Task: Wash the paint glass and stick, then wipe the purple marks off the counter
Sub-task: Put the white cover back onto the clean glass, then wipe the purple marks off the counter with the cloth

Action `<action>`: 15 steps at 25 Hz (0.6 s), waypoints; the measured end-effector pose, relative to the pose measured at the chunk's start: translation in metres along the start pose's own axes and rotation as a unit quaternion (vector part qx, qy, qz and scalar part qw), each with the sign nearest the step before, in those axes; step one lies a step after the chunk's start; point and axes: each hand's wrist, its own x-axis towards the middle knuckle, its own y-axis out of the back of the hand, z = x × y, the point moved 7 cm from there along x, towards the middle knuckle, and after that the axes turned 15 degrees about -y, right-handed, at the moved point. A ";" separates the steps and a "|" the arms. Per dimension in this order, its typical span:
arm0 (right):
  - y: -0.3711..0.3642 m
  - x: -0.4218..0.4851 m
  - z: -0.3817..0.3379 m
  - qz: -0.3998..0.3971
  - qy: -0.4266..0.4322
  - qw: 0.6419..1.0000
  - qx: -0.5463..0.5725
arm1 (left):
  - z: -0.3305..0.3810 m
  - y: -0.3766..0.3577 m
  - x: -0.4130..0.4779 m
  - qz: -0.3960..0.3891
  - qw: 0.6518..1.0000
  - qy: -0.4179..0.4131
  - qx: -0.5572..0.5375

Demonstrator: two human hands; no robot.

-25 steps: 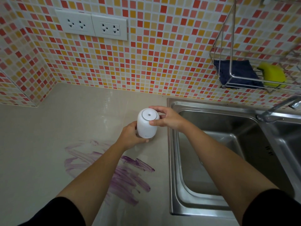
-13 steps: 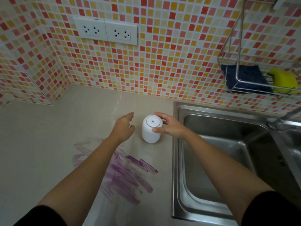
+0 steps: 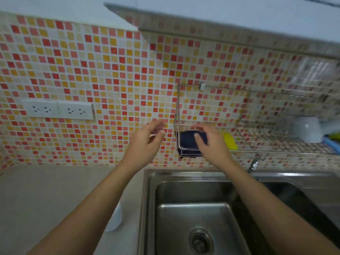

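Both my hands are raised in front of the tiled wall. My right hand (image 3: 209, 142) is at the wire rack (image 3: 177, 107), its fingers spread and loosely curved over the dark blue cloth (image 3: 185, 142) lying in it; whether it touches the cloth is unclear. My left hand (image 3: 145, 138) hovers just left of the rack, fingers relaxed and holding nothing. The white paint glass (image 3: 115, 219) stands upside down on the counter (image 3: 46, 196) beside the sink, mostly hidden behind my left forearm. The purple marks and the stick are out of view.
A yellow sponge (image 3: 230, 140) lies in the rack right of the cloth. A steel sink (image 3: 184, 214) with a drain is below, the tap (image 3: 253, 165) behind it. A dish rack with a white cup (image 3: 308, 128) hangs at far right. Wall sockets (image 3: 58, 109) at left.
Both hands left the white glass on the counter and rose to the wire rack. My view tilted up, so the purple marks dropped out of sight.
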 end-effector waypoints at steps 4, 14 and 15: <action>0.011 0.064 0.057 -0.080 -0.054 0.988 -0.124 | 0.012 -0.087 0.063 -0.158 0.980 -0.008 0.120; -0.059 0.109 0.101 -0.315 -0.017 0.893 -0.322 | -0.062 -0.189 0.074 -0.445 0.803 0.092 0.386; -0.061 0.110 0.102 -0.314 -0.001 0.893 -0.322 | -0.064 -0.191 0.075 -0.443 0.803 0.096 0.387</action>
